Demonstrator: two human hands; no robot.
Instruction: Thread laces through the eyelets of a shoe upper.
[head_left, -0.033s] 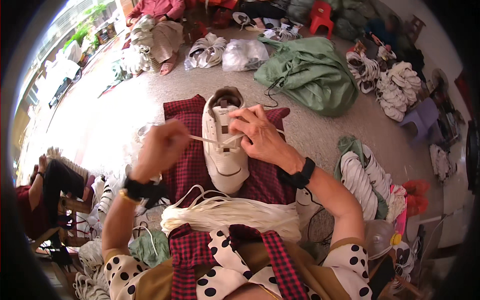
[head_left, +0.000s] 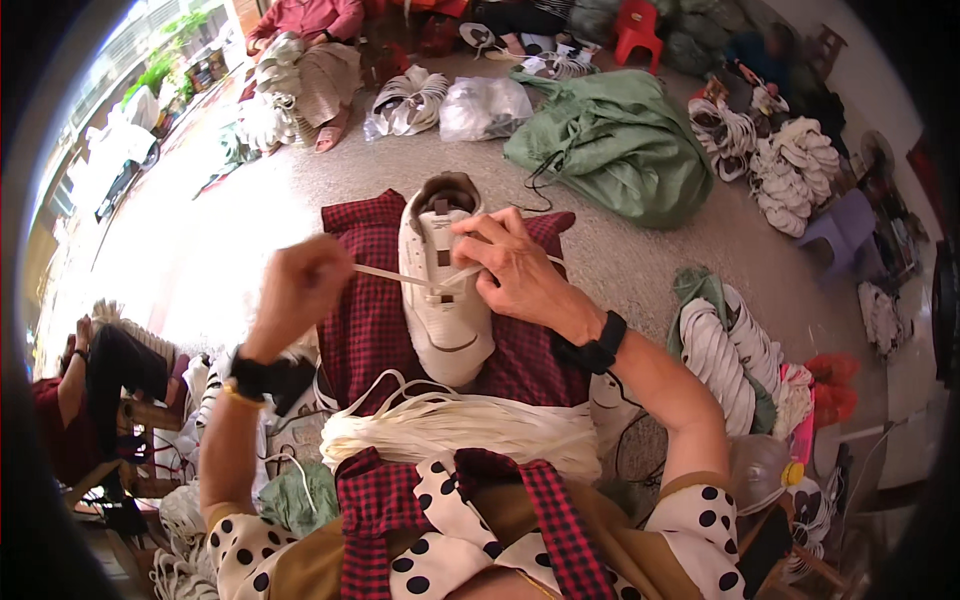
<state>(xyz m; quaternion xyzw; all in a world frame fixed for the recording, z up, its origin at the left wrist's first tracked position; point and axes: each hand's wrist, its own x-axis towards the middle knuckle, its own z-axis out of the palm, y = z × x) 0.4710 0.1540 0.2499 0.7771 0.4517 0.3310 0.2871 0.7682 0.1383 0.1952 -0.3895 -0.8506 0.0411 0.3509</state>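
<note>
A cream-white sneaker [head_left: 440, 330] lies on the red-and-black checked cloth over my lap, its toe toward me and its brown-lined opening away. My left hand [head_left: 300, 290] is closed, out to the left of the shoe, holding one end of a flat white shoelace [head_left: 385, 273]. The lace runs taut from there to the lower eyelets. At the shoe's right side, my right hand [head_left: 515, 265] pinches the other part of the lace, fingers bent over the tongue. A thick bundle of loose cream laces [head_left: 460, 440] lies across my lap, just before the toe.
Past the cloth stand a large green sack [head_left: 620, 150] and a clear plastic bag [head_left: 485, 108]. Bundled shoe parts [head_left: 715, 365] lie to the right, near a purple stool [head_left: 840, 235]. Other people sit at the far left and left edge. A red stool [head_left: 637, 35] stands far off.
My left hand has moved a little to the left, drawing the lace out farther on that side. My right hand stays by the shoe with its pinch kept.
</note>
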